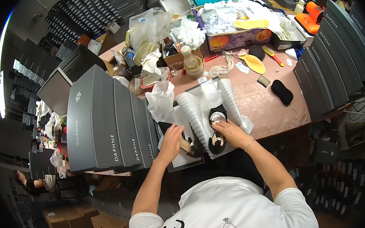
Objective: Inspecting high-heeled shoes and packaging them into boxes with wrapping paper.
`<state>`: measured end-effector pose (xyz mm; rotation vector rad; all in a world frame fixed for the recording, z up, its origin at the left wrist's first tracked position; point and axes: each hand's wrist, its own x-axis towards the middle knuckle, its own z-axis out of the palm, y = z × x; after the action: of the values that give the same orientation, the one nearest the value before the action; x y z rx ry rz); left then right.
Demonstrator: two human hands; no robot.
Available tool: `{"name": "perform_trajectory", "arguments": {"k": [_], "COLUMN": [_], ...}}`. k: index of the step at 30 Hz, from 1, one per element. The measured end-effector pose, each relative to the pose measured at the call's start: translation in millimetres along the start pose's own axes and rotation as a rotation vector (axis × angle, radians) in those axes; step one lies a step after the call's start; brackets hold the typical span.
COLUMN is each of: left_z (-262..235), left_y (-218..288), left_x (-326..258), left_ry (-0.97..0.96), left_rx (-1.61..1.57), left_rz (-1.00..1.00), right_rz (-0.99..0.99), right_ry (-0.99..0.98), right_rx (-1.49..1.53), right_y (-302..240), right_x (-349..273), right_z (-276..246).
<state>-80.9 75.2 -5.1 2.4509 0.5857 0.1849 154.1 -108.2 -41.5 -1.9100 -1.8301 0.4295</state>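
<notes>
An open grey shoebox [176, 166] lies at the table's front edge, lined with ribbed white foam wrap [191, 113] and crumpled white tissue [210, 95]. My left hand [172, 141] is closed on a black shoe [197, 148] at the box's left side; its tan part shows below my fingers, and the rest is partly hidden. A second black shoe [216, 146] with a pale inside lies between two foam strips. My right hand [232, 133] has its fingers curled down onto this shoe, next to whitish stuffing [218, 117] in it.
Stacks of grey shoeboxes flank me on the left [93, 121] and right [320, 69]. Behind lie a clear bottle [192, 65], a paper-filled carton [239, 40], a yellow insole [253, 64], a yellow-red brush [273, 56] and a black pad [282, 92].
</notes>
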Motion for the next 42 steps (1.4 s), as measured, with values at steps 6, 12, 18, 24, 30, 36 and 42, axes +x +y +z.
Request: {"name": "perform_trajectory", "arguments": {"k": [6, 12, 18, 24, 30, 36, 42], "left_z": [19, 17, -70, -84, -37, -15, -13], "left_y": [-18, -2, 63, 106, 90, 72, 71], "left_x": [-12, -17, -9, -20, -31, -31, -15], "left_ry": [-0.138, -0.046, 0.377, -0.183, -0.160, -0.247, -0.318], "left_rx": [0.455, 0.377, -0.711, -1.318, -1.512, -1.580, -1.796], "left_rz": [0.160, 0.133, 0.032, -0.161, -0.178, -0.179, -0.139], "right_rz": [0.001, -0.026, -0.003, 0.103, 0.231, 0.266, 0.360], "right_ry": [-0.006, 0.155, 0.209, -0.160, -0.072, -0.052, -0.026], "right_rx": [0.004, 0.061, 0.276, 1.152, 1.438, 1.528, 1.750], "right_y": [-4, -13, -86, -104, -96, -92, -108], "right_x": [-1, 6, 31, 11, -13, -25, -11], "right_z": [-1, -23, -153, -124, -60, -52, -76]}}
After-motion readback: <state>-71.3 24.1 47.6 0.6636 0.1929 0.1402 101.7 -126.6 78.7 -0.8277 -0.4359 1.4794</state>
